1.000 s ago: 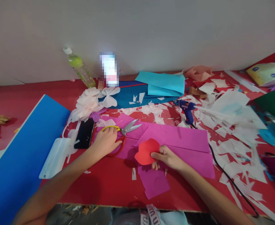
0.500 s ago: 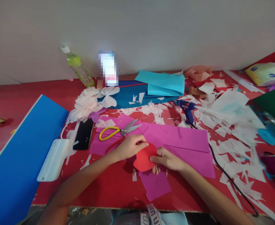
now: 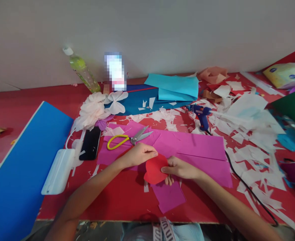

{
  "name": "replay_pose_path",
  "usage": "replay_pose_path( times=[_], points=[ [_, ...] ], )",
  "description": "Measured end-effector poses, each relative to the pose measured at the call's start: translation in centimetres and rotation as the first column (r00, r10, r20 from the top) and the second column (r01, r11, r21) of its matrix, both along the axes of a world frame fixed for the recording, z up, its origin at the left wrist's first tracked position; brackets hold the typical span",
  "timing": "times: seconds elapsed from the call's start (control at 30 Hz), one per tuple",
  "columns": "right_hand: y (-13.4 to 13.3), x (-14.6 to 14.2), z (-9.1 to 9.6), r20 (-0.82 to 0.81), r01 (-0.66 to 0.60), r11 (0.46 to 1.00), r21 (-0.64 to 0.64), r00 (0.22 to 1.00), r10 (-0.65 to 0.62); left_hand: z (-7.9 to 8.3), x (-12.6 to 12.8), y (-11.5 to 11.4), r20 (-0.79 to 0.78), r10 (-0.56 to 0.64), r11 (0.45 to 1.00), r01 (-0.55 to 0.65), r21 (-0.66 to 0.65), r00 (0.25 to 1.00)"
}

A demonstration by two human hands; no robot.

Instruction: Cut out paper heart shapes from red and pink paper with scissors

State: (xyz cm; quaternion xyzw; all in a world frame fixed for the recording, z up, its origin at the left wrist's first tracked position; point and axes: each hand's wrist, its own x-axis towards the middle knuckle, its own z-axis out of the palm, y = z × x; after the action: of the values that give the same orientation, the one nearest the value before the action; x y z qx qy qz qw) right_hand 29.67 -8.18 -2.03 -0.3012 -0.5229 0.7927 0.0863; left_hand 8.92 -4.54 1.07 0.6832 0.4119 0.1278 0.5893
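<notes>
Between my two hands is a red paper cutout (image 3: 156, 170) with rounded, petal-like edges, held above the table. My left hand (image 3: 143, 154) pinches its upper left edge. On the right side, my right hand (image 3: 176, 168) grips it with the thumb on top and fingers underneath. Just beyond my left hand lie scissors (image 3: 133, 139) with spread blades and a yellow handle loop; their other loop is mostly hidden by my left hand and forearm. Magenta paper sheets (image 3: 200, 145) lie under and behind my hands, with a smaller magenta piece (image 3: 168, 197) nearer me.
A blue glue gun (image 3: 201, 117) with a black cord sits among white paper scraps (image 3: 252, 160). To the left are a black phone (image 3: 90, 144), a white power bank (image 3: 58, 172), pale paper flowers (image 3: 94, 108) and a blue board (image 3: 29, 160). A bottle (image 3: 83, 70) leans on the wall.
Both hands keep their hold on the red paper cutout, which has turned slightly. The view has shifted a little; the other things stay in place.
</notes>
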Motion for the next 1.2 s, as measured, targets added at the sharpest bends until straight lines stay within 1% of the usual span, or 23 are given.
replay_pose_path(
  times=[0.1,0.2,0.27,0.3,0.33,0.4,0.47,0.63,0.73,0.8,0.9,0.97,1.07,1.1,1.13,1.17,1.2],
  points=[
    [0.5,0.0,0.7,0.027,0.004,1.0,0.005,1.0,-0.004,0.0,0.0,-0.4,0.009,0.083,0.996,-0.083,0.019,0.997],
    [1.1,0.0,1.4,0.066,-0.012,0.999,0.037,0.998,0.01,0.2,-0.1,-0.8,0.041,0.17,0.984,-0.172,0.05,0.985],
    [1.5,0.1,1.8,0.105,-0.022,0.996,0.09,0.994,0.012,0.2,-0.2,-1.0,0.044,0.215,0.971,-0.218,0.093,0.976],
    [1.6,0.0,1.8,0.133,-0.013,0.99,0.143,0.991,-0.006,0.1,-0.3,-1.1,0.04,0.234,0.964,-0.238,0.121,0.971],
    [1.7,0.0,1.8,0.164,0.009,0.978,0.211,0.986,-0.045,0.1,-0.3,-1.3,0.037,0.254,0.955,-0.256,0.149,0.967],
    [1.7,-0.1,1.7,0.205,0.08,0.933,0.352,0.966,-0.16,-0.2,-0.5,-1.5,0.043,0.297,0.935,-0.3,0.191,0.954],
    [1.6,-0.3,1.5,0.189,0.159,0.887,0.433,0.946,-0.262,-0.4,-0.6,-1.6,0.062,0.343,0.914,-0.348,0.209,0.937],
    [0.8,-1.1,1.4,0.113,0.321,0.828,0.461,0.904,-0.413,-0.5,-0.7,-1.8,0.097,0.415,0.883,-0.427,0.195,0.904],
    [0.7,-1.4,1.5,0.117,0.361,0.802,0.476,0.877,-0.465,-0.7,-0.8,-1.8,0.105,0.438,0.873,-0.45,0.185,0.893],
    [0.9,-1.5,1.5,0.125,0.349,0.802,0.484,0.88,-0.458,-1.0,-0.9,-1.7,0.112,0.439,0.875,-0.453,0.173,0.891],
    [1.5,-1.5,1.5,0.139,0.299,0.811,0.502,0.898,-0.417,-1.6,-1.2,-1.4,0.106,0.413,0.888,-0.425,0.175,0.905],
    [2.0,-1.3,1.5,0.157,0.259,0.817,0.516,0.909,-0.387,-1.9,-1.5,-1.2,0.078,0.384,0.9,-0.392,0.193,0.92],
    [2.8,-0.7,1.6,0.205,0.196,0.828,0.525,0.915,-0.347,-2.1,-2.6,-0.6,0.027,0.351,0.92,-0.35,0.175,0.936],
    [3.2,-0.4,1.6,0.227,0.169,0.832,0.528,0.916,-0.33,-2.0,-3.1,-0.5,-0.007,0.345,0.921,-0.337,0.196,0.939],
    [3.5,-0.1,1.6,0.252,0.136,0.836,0.531,0.917,-0.309,-1.9,-3.7,-0.3,-0.061,0.344,0.913,-0.319,0.253,0.937],
    [3.9,0.2,1.7,0.278,0.097,0.838,0.536,0.917,-0.285,-1.7,-4.3,-0.2,-0.139,0.351,0.892,-0.286,0.35,0.926],
    [4.3,0.6,1.7,0.303,0.053,0.839,0.541,0.919,-0.254,-1.4,-4.9,-0.1,-0.241,0.375,0.849,-0.227,0.477,0.895]
  ],
)
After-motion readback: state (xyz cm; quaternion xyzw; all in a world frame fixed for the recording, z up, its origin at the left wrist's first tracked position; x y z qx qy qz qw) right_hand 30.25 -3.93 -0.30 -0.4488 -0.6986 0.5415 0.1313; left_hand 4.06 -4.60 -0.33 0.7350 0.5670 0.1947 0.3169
